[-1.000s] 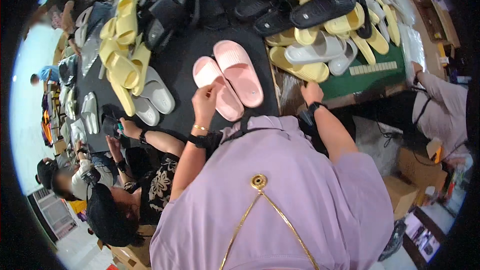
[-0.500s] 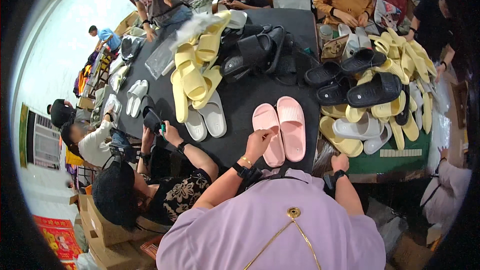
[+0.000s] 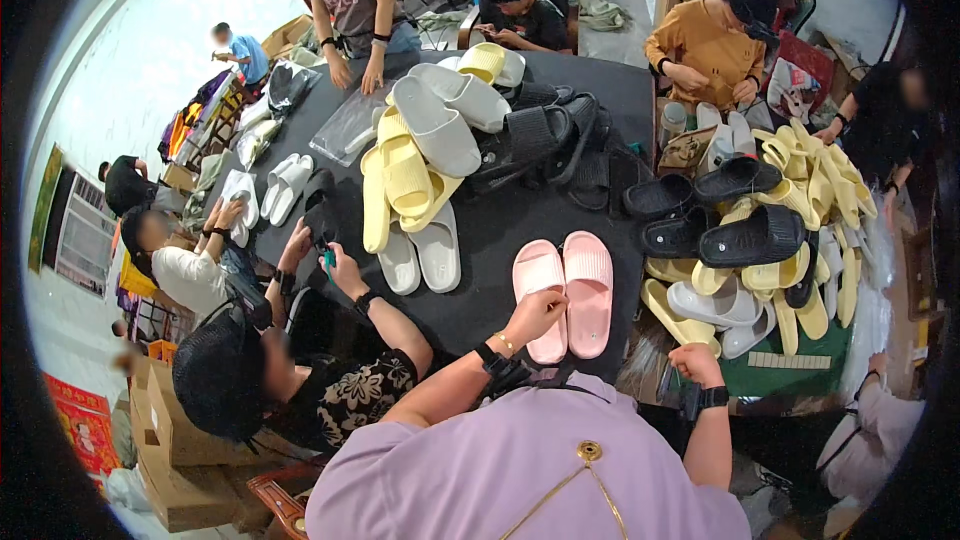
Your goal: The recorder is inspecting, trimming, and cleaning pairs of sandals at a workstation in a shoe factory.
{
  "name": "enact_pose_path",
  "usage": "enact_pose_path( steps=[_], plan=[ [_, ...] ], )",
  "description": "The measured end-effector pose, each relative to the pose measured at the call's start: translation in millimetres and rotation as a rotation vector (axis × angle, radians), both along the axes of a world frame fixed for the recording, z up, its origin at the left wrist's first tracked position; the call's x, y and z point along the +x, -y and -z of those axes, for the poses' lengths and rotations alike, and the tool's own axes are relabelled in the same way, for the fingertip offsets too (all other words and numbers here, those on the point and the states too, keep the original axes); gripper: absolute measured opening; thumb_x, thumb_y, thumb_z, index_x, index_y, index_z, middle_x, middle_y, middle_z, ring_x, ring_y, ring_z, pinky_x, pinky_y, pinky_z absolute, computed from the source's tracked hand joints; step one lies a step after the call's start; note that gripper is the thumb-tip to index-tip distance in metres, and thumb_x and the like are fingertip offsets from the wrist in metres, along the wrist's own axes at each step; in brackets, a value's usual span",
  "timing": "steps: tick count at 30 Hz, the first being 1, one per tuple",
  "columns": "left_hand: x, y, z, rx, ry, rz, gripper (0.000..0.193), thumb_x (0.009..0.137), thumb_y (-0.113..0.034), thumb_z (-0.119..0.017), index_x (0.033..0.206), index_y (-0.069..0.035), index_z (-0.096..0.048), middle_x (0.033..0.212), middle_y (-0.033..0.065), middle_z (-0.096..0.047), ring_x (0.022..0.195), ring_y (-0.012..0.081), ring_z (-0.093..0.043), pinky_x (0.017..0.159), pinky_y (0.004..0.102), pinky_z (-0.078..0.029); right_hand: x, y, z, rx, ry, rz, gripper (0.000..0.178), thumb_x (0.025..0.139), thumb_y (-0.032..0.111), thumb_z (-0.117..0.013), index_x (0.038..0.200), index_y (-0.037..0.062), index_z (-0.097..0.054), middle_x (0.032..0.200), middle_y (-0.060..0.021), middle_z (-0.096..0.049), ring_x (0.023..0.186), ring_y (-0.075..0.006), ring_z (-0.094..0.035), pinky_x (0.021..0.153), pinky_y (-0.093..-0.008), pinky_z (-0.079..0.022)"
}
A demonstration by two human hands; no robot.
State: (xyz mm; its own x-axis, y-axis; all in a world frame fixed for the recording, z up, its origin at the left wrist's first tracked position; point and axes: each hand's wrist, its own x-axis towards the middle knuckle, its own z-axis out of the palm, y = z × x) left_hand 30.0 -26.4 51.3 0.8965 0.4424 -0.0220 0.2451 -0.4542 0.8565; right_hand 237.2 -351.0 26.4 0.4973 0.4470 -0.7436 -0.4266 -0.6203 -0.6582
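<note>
A pair of pink ribbed slides (image 3: 588,285) lies side by side on the dark tabletop in front of me. My left hand (image 3: 538,318) is over the left pink slide, its fingers curled and pinched together; whatever is between them is too small to make out. My right hand (image 3: 697,365) is closed at the table's near edge, beside clear plastic wrapping (image 3: 648,372) and just below a yellow slide (image 3: 680,318). What its fingers hold, if anything, is hidden.
Black slides (image 3: 750,235) top a heap of yellow and white ones at right, on a green mat (image 3: 780,375). Another pile has grey-white slides (image 3: 432,125) above yellow and black ones. At left, a co-worker's hands (image 3: 345,270) hold a black slide. Other people stand or sit around.
The view has shifted, so the table sits lower in it. Grey-white slides now lie on the far pile where a clear plastic bag was. My left hand has shifted slightly right over the pink slides.
</note>
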Motion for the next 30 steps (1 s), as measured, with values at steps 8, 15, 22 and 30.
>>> enact_pose_path(
  steps=[8,15,22,30],
  plan=[
    [-2.5,0.9,1.6,0.03,0.066,0.014,0.015,0.085,-0.009,-0.062,0.095,0.002,-0.068,0.086,0.0145,-0.067,0.075,0.0225,-0.065,0.068,0.0309,-0.051,0.6,-2.8,-23.9,0.299,-0.156,0.027,0.008,0.077,-0.001,-0.063,0.086,-0.0021,-0.065,0.067,-0.0041,-0.061,0.048,-0.0075,-0.045,0.043,-0.0224,-0.033],
    [9.5,18.0,-25.2,-0.084,0.148,0.214,0.031,0.085,-0.01,-0.065,0.115,-0.004,-0.062,0.088,0.0122,-0.068,0.079,0.0219,-0.067,0.069,0.0326,-0.052,-13.6,-46.5,-80.8,0.435,-0.058,-0.19,0.008,0.079,0.003,-0.064,0.086,0.0008,-0.067,0.072,-0.0018,-0.063,0.057,-0.0054,-0.05,0.051,-0.0196,-0.037],
    [18.6,38.8,-76.8,0.226,0.206,0.429,0.023,0.086,-0.018,-0.063,0.108,-0.01,-0.065,0.085,0.0104,-0.065,0.077,0.0292,-0.064,0.068,0.0393,-0.051,-42.2,-108.5,-117.4,0.468,-0.021,-0.433,0.013,0.079,0.007,-0.065,0.09,0.0012,-0.069,0.078,-0.0011,-0.066,0.065,-0.0049,-0.055,0.06,-0.0186,-0.042],
    [-0.3,28.5,-81.5,0.337,0.467,0.119,0.012,0.08,-0.011,-0.07,0.088,-0.005,-0.064,0.073,0.0085,-0.061,0.066,0.0258,-0.061,0.059,0.0354,-0.048,-45.5,-121.1,-119.2,0.548,-0.025,-0.195,0.01,0.077,0.004,-0.064,0.086,0.0024,-0.068,0.07,0.0019,-0.062,0.056,-0.0033,-0.049,0.052,-0.0181,-0.037]
  ],
)
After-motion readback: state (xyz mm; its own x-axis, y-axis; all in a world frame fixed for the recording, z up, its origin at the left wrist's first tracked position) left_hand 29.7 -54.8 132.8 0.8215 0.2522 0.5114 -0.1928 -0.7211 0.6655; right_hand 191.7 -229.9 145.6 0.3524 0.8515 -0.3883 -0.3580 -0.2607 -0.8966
